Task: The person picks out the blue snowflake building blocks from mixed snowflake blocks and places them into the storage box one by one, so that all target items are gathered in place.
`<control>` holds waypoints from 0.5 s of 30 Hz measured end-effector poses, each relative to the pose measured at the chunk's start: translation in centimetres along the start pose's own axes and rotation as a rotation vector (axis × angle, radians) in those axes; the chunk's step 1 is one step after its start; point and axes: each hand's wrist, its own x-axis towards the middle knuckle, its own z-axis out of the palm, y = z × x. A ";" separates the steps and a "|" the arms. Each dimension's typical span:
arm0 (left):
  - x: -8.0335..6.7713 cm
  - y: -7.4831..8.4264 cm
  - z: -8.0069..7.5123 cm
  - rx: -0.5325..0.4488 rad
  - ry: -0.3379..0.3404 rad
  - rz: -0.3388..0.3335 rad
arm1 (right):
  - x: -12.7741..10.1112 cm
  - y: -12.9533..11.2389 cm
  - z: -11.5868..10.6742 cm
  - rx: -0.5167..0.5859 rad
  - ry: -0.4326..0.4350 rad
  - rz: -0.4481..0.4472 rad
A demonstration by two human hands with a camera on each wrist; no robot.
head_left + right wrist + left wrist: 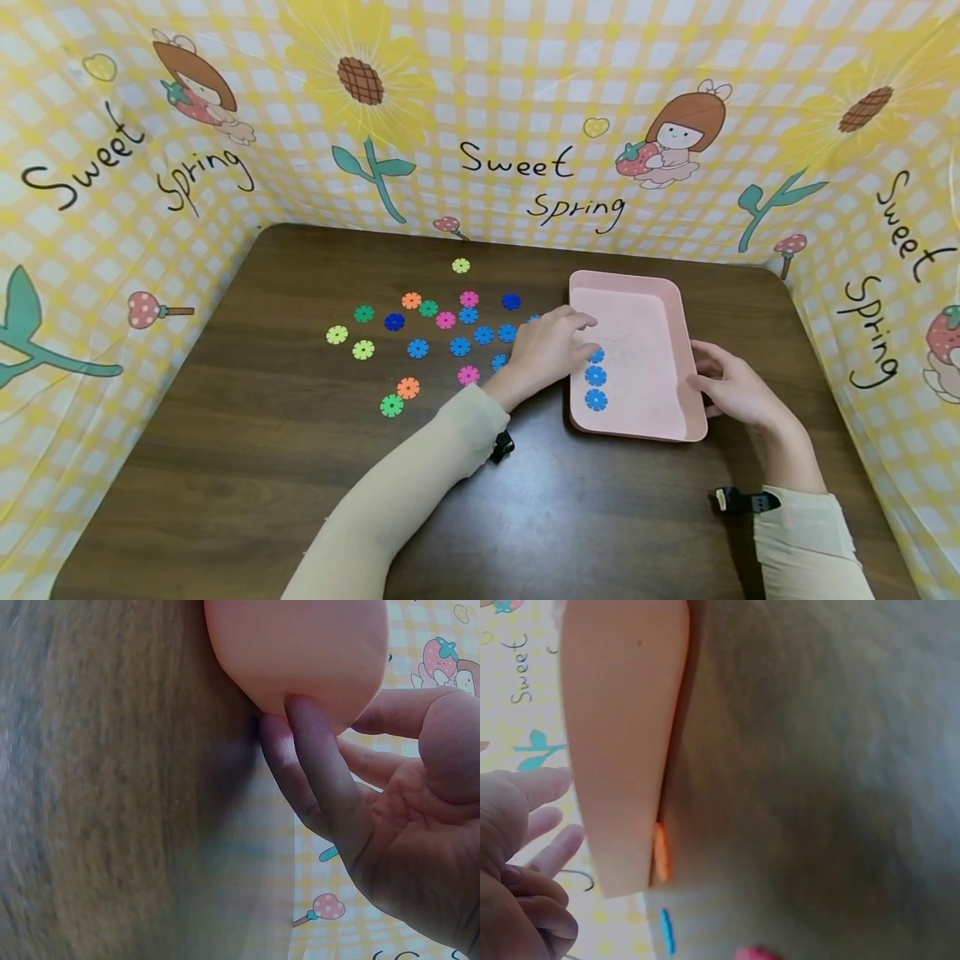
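Observation:
A pink tray [645,333] lies on the right of the dark wooden table [262,467]. Three blue flower-shaped discs [596,377] sit in a column along its left inner side. My left hand [558,343] hovers over the tray's left rim, fingers loosely spread and holding nothing; the left wrist view shows its bare fingers [536,791] beside the tray's wall [622,735]. My right hand [723,382] grips the tray's right rim. In the right wrist view its fingers [307,742] press the tray's outer wall [300,645], with the thumb on the other side.
Several loose coloured discs lie left of the tray: a blue one [417,347], pink [468,375], orange [408,387], green [392,406], yellow [461,265]. A yellow checked "Sweet Spring" cloth [517,158] walls in the table on three sides.

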 end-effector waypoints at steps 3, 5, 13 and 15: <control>-0.5 -0.5 -0.9 -0.017 0.006 0.008 | 0.0 0.0 0.0 -0.001 0.001 0.003; -0.9 -1.0 -1.6 -0.025 0.006 0.010 | -0.1 0.0 0.0 0.004 -0.001 0.008; -3.3 -4.2 -4.1 -0.036 0.027 -0.002 | 0.0 0.2 0.1 0.014 0.001 0.014; -3.9 -5.3 -4.8 -0.032 0.036 -0.013 | 0.0 0.2 0.0 0.013 0.003 0.010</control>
